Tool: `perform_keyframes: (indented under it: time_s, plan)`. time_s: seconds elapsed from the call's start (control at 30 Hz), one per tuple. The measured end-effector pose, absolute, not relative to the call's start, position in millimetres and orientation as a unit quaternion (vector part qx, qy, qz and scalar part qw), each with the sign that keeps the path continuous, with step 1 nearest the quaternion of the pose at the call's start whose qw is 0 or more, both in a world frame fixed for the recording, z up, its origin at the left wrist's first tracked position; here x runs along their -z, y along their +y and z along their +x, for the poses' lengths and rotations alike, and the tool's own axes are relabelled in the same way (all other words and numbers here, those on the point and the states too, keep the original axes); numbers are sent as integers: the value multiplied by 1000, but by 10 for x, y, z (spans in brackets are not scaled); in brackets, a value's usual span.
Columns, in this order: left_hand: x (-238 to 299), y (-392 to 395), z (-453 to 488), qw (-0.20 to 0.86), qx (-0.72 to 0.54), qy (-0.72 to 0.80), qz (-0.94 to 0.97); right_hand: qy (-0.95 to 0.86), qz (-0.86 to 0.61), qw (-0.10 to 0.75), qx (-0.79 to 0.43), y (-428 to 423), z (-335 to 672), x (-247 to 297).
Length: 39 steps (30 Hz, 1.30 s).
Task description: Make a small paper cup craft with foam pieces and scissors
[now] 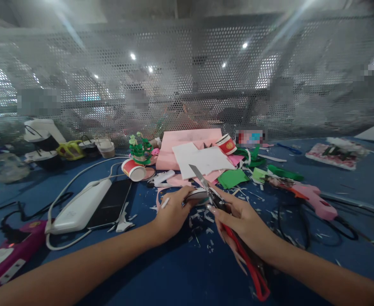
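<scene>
In my right hand (234,216) is a pair of scissors (199,174), blades pointing up and away, red handles hanging below the palm. My left hand (172,212) is closed on a small curved white strip (196,194) with a dark edge; its material is hard to make out. The strip's right end meets the scissors near their pivot. White scraps (209,231) litter the blue table under both hands. Just beyond lie white paper sheets (206,159) on pink paper (177,140), with green paper (233,178) to the right.
Red-and-white paper cups (134,170) lie tipped over beside a green paper plant (139,148). On the left are a white power bank (81,208), a dark phone (112,204) and a purple power strip (15,250). A pink glue gun (314,199) rests on the right. Perforated metal stands behind.
</scene>
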<state>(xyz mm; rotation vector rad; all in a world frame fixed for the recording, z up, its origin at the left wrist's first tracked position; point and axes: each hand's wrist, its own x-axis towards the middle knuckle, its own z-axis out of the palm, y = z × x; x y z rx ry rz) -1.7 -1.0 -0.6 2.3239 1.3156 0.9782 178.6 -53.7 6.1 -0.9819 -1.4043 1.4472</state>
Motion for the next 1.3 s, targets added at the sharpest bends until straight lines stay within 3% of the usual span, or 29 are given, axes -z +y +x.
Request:
perform_keyframes:
  time_s: [0.27, 0.77, 1.07, 1.3]
  plan:
    - [3, 46, 0, 176, -318, 484, 796, -526, -408, 450, -595, -518, 1786, -47]
    - [84, 97, -30, 341, -395, 480, 705, -497, -398, 458, -620, -532, 1794, -61]
    - [23, 48, -14, 265, -376, 491, 740, -497, -388, 456, -628, -513, 1807, -51]
    - [35, 64, -14, 269, -378, 479, 745, -495, -372, 460, -636, -504, 1802, -34]
